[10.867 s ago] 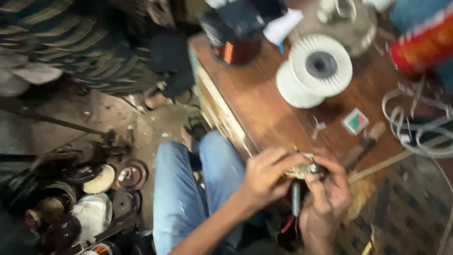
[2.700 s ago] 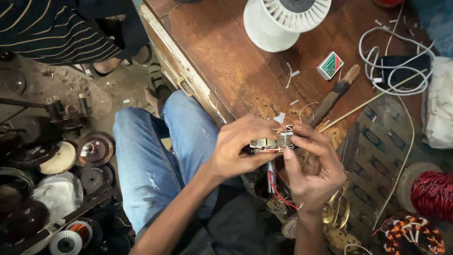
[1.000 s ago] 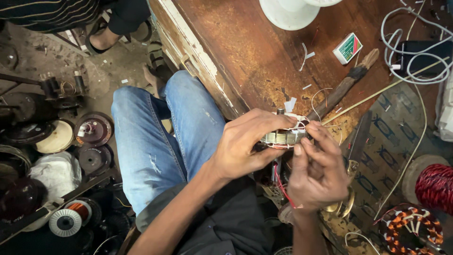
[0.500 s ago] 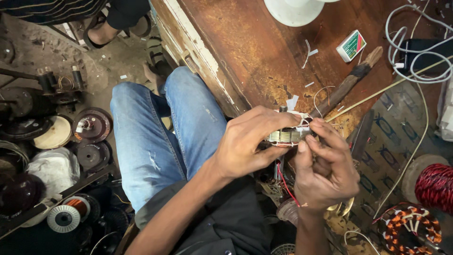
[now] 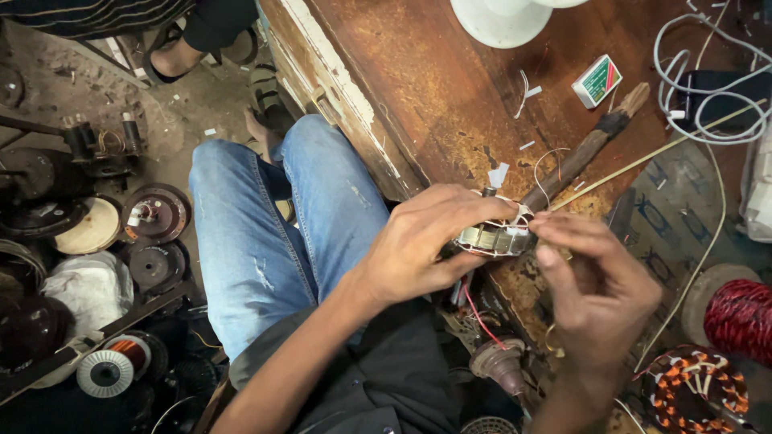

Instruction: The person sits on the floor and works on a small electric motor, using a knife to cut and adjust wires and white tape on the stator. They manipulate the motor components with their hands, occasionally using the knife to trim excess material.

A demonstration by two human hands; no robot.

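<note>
— Right, position first. Where is the work?

— Near edge of the wooden bench (image 5: 450,104), over the lap. Left hand (image 5: 426,241) clenched round a small wound stator (image 5: 494,239), thumb under, fingers over the top. Right hand (image 5: 595,281) at the stator's right end, fingertips (image 5: 547,229) pinched together there. On a strand of the thin white wire (image 5: 515,210)? Too fine to tell.

— Surroundings?

— Wooden-handled tool (image 5: 579,157) lying diagonally on the bench, just beyond the stator. Small green box (image 5: 597,80) further off, white cable (image 5: 700,88) coiled far right. Red leads (image 5: 474,309) dangle below the stator. Red wire spool (image 5: 740,317) low right.

— Risks, as you judge them?

— Thin winding wire could snap or kink if the right hand pulls hard against that firm left grip. Stator hangs past the bench edge, unsupported; a slackened hold would drop it into the clutter below. Dangling leads might snag on a knee.
</note>
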